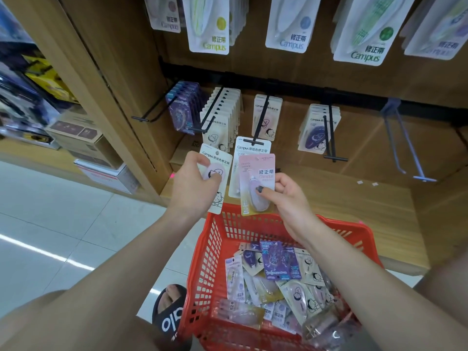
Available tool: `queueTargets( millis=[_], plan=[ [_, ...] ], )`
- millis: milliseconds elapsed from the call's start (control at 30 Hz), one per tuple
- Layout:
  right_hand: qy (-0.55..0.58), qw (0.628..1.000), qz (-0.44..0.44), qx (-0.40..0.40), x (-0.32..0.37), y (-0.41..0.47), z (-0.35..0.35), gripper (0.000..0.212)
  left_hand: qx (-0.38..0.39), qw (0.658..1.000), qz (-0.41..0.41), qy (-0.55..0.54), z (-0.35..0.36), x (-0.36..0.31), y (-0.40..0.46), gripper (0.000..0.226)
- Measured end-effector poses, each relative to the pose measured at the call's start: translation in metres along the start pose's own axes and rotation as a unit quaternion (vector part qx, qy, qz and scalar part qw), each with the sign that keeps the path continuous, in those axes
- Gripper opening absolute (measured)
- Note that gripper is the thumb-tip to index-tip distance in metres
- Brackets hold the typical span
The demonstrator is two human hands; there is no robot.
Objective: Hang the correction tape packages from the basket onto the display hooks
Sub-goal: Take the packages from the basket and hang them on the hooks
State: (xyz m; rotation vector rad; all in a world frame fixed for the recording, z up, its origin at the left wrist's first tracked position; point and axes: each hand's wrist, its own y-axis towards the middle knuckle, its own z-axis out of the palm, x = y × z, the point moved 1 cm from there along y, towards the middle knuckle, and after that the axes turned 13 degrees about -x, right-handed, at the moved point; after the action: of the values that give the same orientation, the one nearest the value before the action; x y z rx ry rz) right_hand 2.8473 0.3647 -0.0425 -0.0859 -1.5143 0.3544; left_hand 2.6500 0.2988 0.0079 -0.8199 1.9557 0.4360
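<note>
My left hand pinches a white Campus correction tape package with a pink dispenser, held upright below the hooks. My right hand grips a pink correction tape package by its blister. Behind the pink one, a white package hangs at the tip of a black display hook. Under my forearms stands the red basket, holding several mixed packages.
Other black hooks carry purple, cream and dark-blue packages. A clear hook at the right is bare. Larger Campus packs hang above. Cardboard boxes sit at the left; my sandalled foot is beside the basket.
</note>
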Motion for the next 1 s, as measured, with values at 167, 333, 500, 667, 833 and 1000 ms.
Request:
queueTargets(
  millis=[167,333,500,667,833,1000],
  plan=[
    [-0.004,0.999,-0.031,-0.019,-0.002,0.003,0.004,0.019,-0.005,1.000,0.006,0.004,0.000,-0.001,0.002,0.021],
    [-0.016,0.998,-0.044,-0.032,-0.005,0.007,0.009,0.020,0.004,1.000,0.000,0.017,0.000,0.000,0.002,0.023],
    [-0.041,0.995,-0.076,-0.041,-0.013,0.005,0.008,0.019,0.009,1.000,-0.004,0.007,0.002,-0.002,0.003,0.022],
    [-0.043,0.995,-0.074,-0.046,-0.018,0.005,0.009,0.018,0.013,1.000,-0.006,0.021,0.004,-0.004,0.005,0.022],
    [-0.025,0.995,-0.081,-0.049,-0.018,0.005,0.009,0.019,0.014,0.999,-0.005,0.030,0.006,-0.005,0.005,0.023],
    [-0.030,0.995,-0.081,-0.044,-0.017,0.006,0.003,0.021,0.020,0.998,0.031,0.049,0.009,-0.009,0.007,0.024]
  ],
)
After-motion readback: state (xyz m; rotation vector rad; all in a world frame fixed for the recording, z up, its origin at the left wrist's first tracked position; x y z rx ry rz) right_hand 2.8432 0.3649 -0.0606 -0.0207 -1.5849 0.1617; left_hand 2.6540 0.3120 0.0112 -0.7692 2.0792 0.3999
